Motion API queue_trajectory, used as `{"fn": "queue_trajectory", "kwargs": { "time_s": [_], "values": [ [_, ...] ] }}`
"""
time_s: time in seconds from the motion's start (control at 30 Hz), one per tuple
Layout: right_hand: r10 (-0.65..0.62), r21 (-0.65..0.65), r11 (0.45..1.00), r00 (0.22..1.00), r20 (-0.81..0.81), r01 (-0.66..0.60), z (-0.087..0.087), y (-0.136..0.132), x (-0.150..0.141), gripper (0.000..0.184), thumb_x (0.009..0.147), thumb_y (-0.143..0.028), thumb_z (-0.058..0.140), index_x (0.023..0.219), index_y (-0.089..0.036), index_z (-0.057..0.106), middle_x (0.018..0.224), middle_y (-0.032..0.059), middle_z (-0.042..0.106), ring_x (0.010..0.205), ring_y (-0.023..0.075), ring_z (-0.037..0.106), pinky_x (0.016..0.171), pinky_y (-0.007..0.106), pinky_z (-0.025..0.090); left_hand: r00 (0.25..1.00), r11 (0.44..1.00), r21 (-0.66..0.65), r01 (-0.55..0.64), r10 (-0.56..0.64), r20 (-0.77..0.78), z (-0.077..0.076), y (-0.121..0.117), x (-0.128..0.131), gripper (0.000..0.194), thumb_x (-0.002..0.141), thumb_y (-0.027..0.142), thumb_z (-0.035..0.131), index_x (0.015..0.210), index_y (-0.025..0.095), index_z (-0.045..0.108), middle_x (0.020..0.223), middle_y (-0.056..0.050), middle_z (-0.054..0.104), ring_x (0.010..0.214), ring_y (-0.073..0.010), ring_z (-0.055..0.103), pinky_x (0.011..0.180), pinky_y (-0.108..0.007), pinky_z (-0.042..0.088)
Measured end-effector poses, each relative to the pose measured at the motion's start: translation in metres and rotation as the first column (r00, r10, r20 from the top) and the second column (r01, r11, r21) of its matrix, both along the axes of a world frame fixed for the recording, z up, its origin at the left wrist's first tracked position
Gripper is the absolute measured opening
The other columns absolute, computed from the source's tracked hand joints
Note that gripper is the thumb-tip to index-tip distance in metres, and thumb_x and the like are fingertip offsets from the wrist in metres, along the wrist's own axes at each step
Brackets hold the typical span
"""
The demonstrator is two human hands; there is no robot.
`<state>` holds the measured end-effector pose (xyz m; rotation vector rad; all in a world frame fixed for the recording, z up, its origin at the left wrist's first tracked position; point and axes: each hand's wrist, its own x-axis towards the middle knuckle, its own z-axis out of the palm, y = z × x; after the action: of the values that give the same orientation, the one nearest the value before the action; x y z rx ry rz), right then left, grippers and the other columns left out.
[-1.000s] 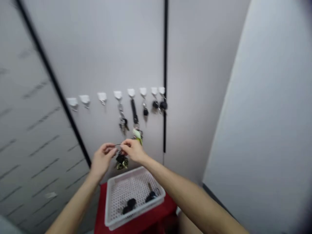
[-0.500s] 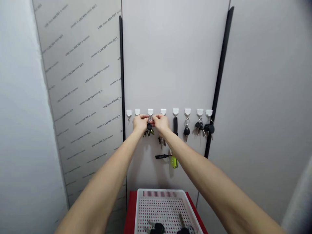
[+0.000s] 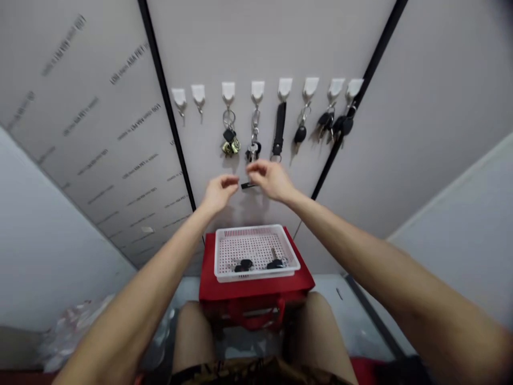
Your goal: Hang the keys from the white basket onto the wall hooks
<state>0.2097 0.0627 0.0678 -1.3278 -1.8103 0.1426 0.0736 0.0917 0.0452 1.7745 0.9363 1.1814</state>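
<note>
In the head view, the left hand (image 3: 218, 193) is slightly parted, nothing visible in it; the right hand (image 3: 274, 182) curls loosely near a black tag (image 3: 248, 185), its grip unclear. The keys (image 3: 230, 143) look light, rigid, loosely linked, best held by their ring (image 3: 229, 117). Eight hooks (image 3: 228, 90): five bear keys, one a strap (image 3: 279, 128). Two clusters (image 3: 243, 265) lie in one basket (image 3: 256, 277).

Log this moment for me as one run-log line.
left hand: empty | right hand: seems empty, black tag behind | third hook from left: key bunch hanging | white basket: black-headed keys inside
</note>
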Motion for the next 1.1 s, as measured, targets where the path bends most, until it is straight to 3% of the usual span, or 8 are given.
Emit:
{"fn": "queue_trajectory", "kwargs": {
  "time_s": [0.13, 0.27, 0.4, 0.53, 0.67, 0.8, 0.97, 1.1],
  "values": [
    [0.242, -0.474, 0.880, 0.858, 0.454, 0.003, -0.075, -0.046, 0.027, 0.021, 0.059, -0.014, 0.043, 0.075, -0.013, 0.058, 0.067, 0.0034, 0.059, 0.060, 0.0104, 0.051, 0.056, 0.019, 0.036, 0.930, 0.988, -0.085, 0.131, -0.152, -0.336, -0.082, -0.037, 0.008, 0.023, 0.061, 0.014, 0.045, 0.081, 0.011, 0.054, 0.081, -0.005, 0.058, 0.072, -0.0107, 0.051, 0.069, -0.024, 0.039],
    [0.334, -0.606, 0.779, 0.714, 0.616, 0.159, -0.118, -0.064, 0.046, 0.027, 0.055, -0.016, 0.046, 0.080, -0.018, 0.058, 0.076, 0.0047, 0.060, 0.069, 0.0142, 0.051, 0.057, 0.020, 0.034, 0.727, 0.962, -0.018, 0.272, -0.218, -0.651, -0.125, -0.053, 0.013, 0.027, 0.058, 0.016, 0.046, 0.083, 0.014, 0.055, 0.085, -0.005, 0.057, 0.078, -0.0143, 0.050, 0.071, -0.024, 0.037],
    [0.359, -0.596, 0.781, 0.650, 0.670, 0.184, -0.127, -0.070, 0.047, 0.027, 0.054, -0.020, 0.048, 0.079, -0.021, 0.058, 0.079, 0.0039, 0.060, 0.074, 0.0168, 0.051, 0.063, 0.023, 0.033, 0.517, 0.944, -0.030, 0.329, -0.206, -0.830, -0.132, -0.050, 0.008, 0.030, 0.055, 0.017, 0.047, 0.084, 0.017, 0.055, 0.085, -0.005, 0.058, 0.080, -0.0175, 0.050, 0.070, -0.026, 0.037],
    [0.341, -0.557, 0.807, 0.613, 0.712, 0.198, -0.133, -0.069, 0.039, 0.019, 0.059, -0.017, 0.042, 0.067, -0.019, 0.059, 0.071, 0.0044, 0.061, 0.071, 0.0165, 0.052, 0.067, 0.027, 0.030, 0.424, 0.968, -0.057, 0.246, -0.160, -0.892, -0.134, -0.044, 0.000, 0.025, 0.057, 0.014, 0.042, 0.076, 0.018, 0.057, 0.076, -0.005, 0.059, 0.074, -0.0170, 0.051, 0.063, -0.025, 0.038],
    [0.308, -0.542, 0.810, 0.624, 0.718, 0.224, -0.128, -0.063, 0.036, 0.022, 0.062, -0.014, 0.039, 0.071, -0.019, 0.058, 0.075, 0.0047, 0.060, 0.073, 0.0156, 0.051, 0.067, 0.026, 0.031, 0.459, 0.970, -0.024, 0.242, -0.136, -0.878, -0.135, -0.045, -0.003, 0.023, 0.059, 0.016, 0.041, 0.077, 0.018, 0.056, 0.079, -0.004, 0.058, 0.076, -0.0152, 0.050, 0.066, -0.023, 0.037],
    [0.305, -0.482, 0.818, 0.474, 0.826, 0.313, -0.117, -0.064, 0.037, 0.018, 0.054, -0.016, 0.052, 0.070, -0.014, 0.060, 0.077, 0.0100, 0.059, 0.084, 0.0239, 0.044, 0.077, 0.040, 0.021, 0.466, 0.927, -0.049, 0.372, -0.232, -0.854, -0.132, -0.049, 0.000, 0.034, 0.055, 0.028, 0.050, 0.089, 0.020, 0.052, 0.088, -0.004, 0.055, 0.081, -0.0156, 0.048, 0.069, -0.022, 0.036],
    [0.280, -0.396, 0.890, 0.414, 0.866, 0.227, -0.128, -0.071, 0.040, 0.018, 0.064, -0.016, 0.043, 0.067, -0.012, 0.060, 0.073, 0.0118, 0.059, 0.086, 0.0242, 0.041, 0.081, 0.046, 0.010, 0.429, 0.981, 0.002, 0.196, -0.084, -0.899, -0.130, -0.044, 0.000, 0.025, 0.058, 0.019, 0.045, 0.081, 0.019, 0.055, 0.082, -0.006, 0.057, 0.078, -0.0187, 0.050, 0.065, -0.027, 0.037],
    [0.339, -0.473, 0.862, 0.485, 0.806, 0.184, -0.130, -0.066, 0.046, 0.014, 0.057, -0.022, 0.050, 0.066, -0.014, 0.058, 0.065, 0.0079, 0.058, 0.076, 0.0210, 0.046, 0.078, 0.042, 0.018, 0.598, 0.985, 0.007, 0.173, -0.099, -0.795, -0.128, -0.043, 0.003, 0.025, 0.059, 0.016, 0.043, 0.081, 0.017, 0.055, 0.083, -0.006, 0.057, 0.078, -0.0164, 0.050, 0.068, -0.026, 0.037]
  ]
}}
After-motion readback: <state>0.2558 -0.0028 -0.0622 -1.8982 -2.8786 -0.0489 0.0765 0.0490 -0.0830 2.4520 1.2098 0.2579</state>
